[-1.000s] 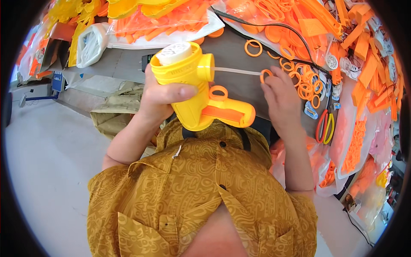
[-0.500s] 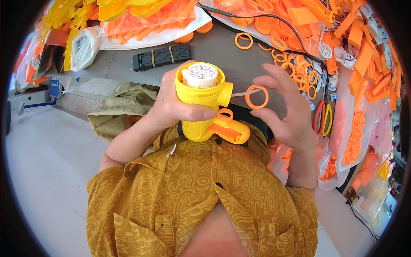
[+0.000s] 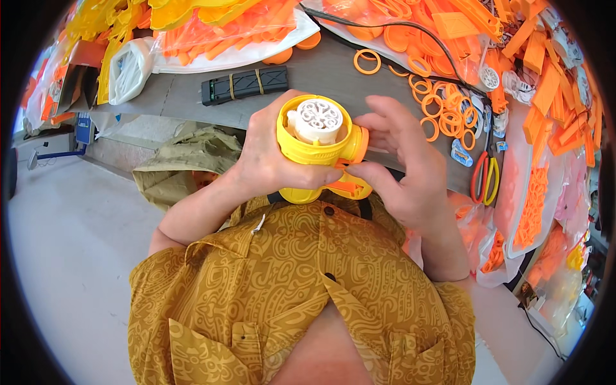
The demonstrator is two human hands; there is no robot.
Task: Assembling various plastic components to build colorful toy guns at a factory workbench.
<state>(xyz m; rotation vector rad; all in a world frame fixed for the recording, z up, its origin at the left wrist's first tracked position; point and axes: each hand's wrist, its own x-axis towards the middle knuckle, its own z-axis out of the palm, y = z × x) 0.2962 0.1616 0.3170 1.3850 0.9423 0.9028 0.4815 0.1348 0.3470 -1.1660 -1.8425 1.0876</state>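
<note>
My left hand [image 3: 266,151] is wrapped round a yellow plastic toy housing [image 3: 309,153], its thumb across the front. A white round insert with a swirled openwork top [image 3: 319,119] sits in the housing's open upper end. On the right side of the housing, an orange ring [image 3: 364,142] lies against the short side spout. My right hand [image 3: 404,160] is curled about that ring, thumb below and fingers above and behind. Partly hidden under my hands is the housing's lower yellow arm with an orange strip [image 3: 350,187].
Loose orange rings [image 3: 451,109] lie on the grey table [image 3: 173,93], near scissors with red and yellow handles [image 3: 484,178]. A black block with rubber bands [image 3: 245,85] lies behind my left hand. Bags of orange parts [image 3: 224,38] crowd the back and right. A black cable [image 3: 398,29] crosses them.
My right hand has moved left, bringing the orange ring from beside the housing to its side spout. The housing has shifted slightly right and tilted; its lower arm is now more hidden.
</note>
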